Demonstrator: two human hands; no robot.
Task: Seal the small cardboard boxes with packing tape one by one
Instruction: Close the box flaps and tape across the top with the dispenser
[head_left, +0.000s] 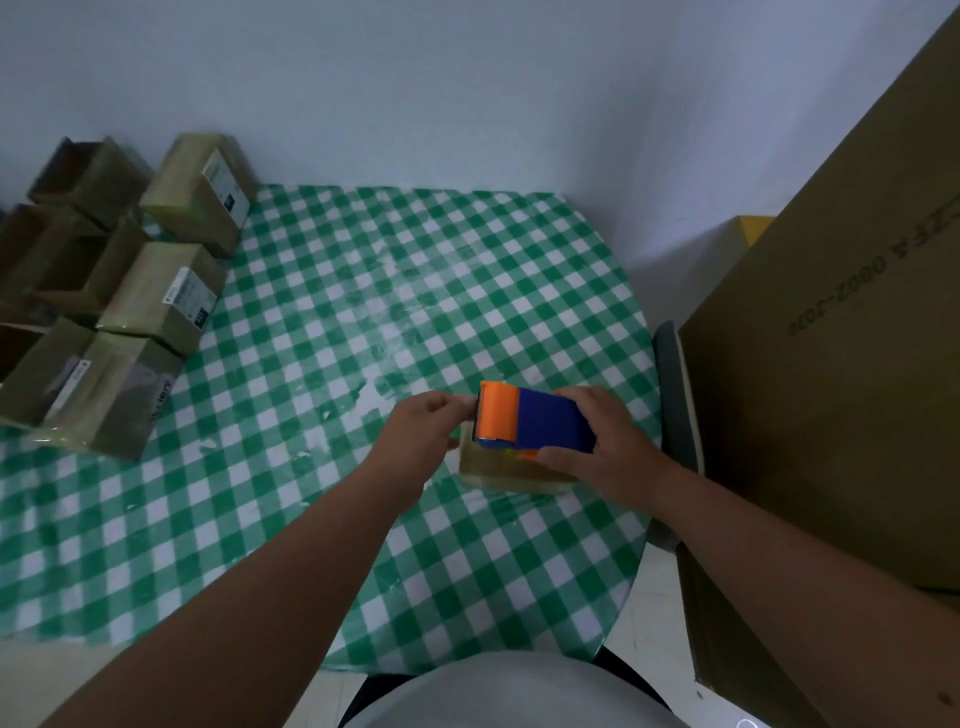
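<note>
A small cardboard box (511, 470) sits on the green checked tablecloth (322, 332) near the table's right edge. On top of it rests a blue and orange tape dispenser (530, 418), and my right hand (605, 441) grips its blue body from the right. My left hand (423, 431) is at the box's left end, fingers pinched beside the orange roller; what they pinch is hidden. Most of the box is covered by the dispenser and both hands.
Several small cardboard boxes (171, 296) are piled at the table's left, some taped with white labels, some open-topped (78, 171). A large brown carton (831, 395) stands close on the right, beside a dark chair edge (672, 395). A white wall lies behind.
</note>
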